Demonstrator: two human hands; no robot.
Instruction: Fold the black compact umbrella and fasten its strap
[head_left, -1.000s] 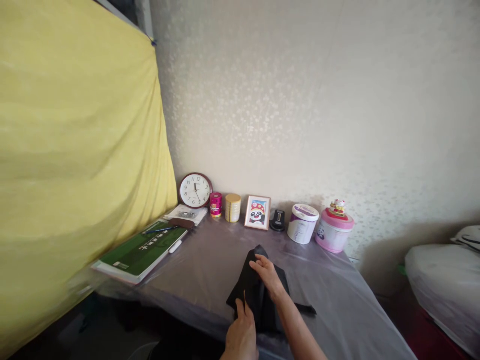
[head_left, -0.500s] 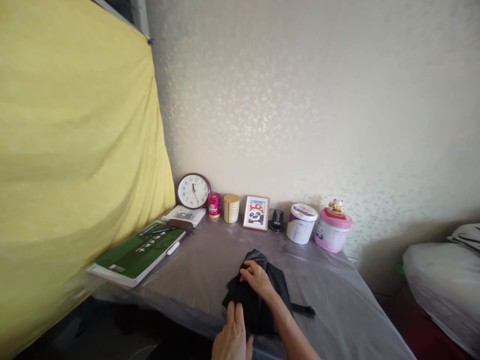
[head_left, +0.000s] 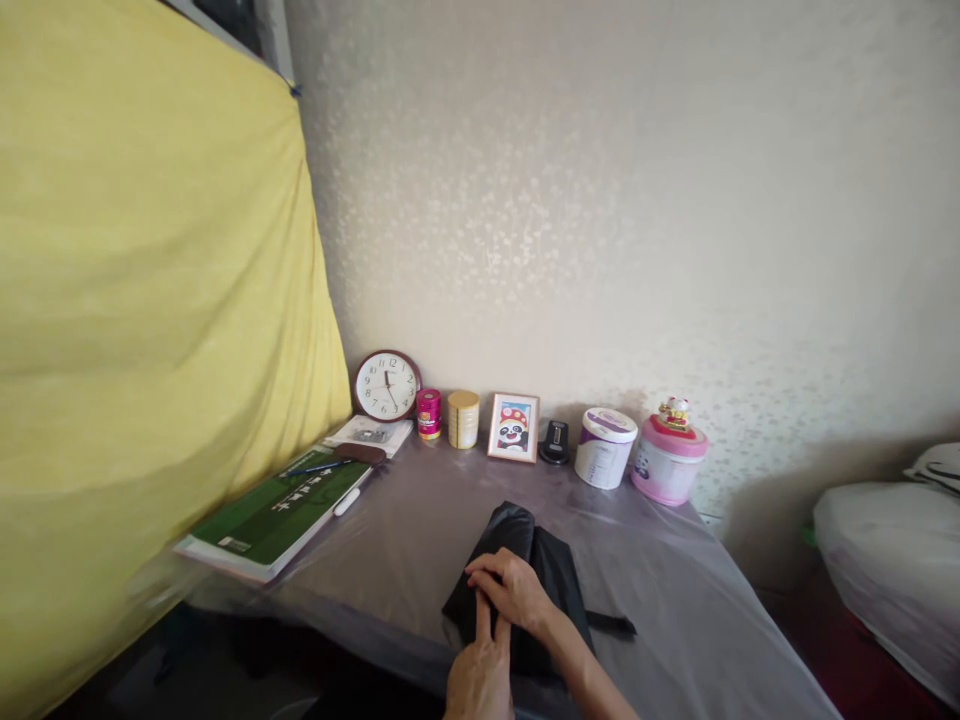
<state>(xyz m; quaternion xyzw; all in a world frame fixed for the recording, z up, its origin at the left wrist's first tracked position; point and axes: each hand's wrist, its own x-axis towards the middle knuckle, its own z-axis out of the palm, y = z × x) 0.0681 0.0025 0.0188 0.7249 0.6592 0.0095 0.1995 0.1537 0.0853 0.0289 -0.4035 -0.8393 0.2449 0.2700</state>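
Fabric (head_left: 553, 565), black and loosely folded, is laid near the middle of the table's (head_left: 420, 555) near edge, with a narrow black strap (head_left: 613, 625) stretched out from it toward the right edge. Both hands are placed on it. The left hand (head_left: 480, 675) is reached in from the near edge, back upward, its index and middle fingers extended and slightly parted on the cloth. The right hand (head_left: 519, 592) is brought across from the right, half closed, its bent fingers lowered over the left fingertips — the two hands appear to be touching there. The undersides of the fingers are hidden, so whether cloth is gripped by either hand cannot be told.

Along the left edge a green book (head_left: 277, 520) is set, with a brown case (head_left: 360, 453) and a blue pen (head_left: 319, 467) laid at its far end. The back left corner is taken by a round clock (head_left: 388, 385), propped upright. Along the back edge a pink tin (head_left: 428, 415), a yellow-lidded canister (head_left: 463, 420), a framed panda picture (head_left: 513, 428) and a white-and-purple tub (head_left: 604, 450) are lined up — and, at the back right corner, a pink-lidded tub (head_left: 667, 470) is topped by a small figurine (head_left: 675, 412).
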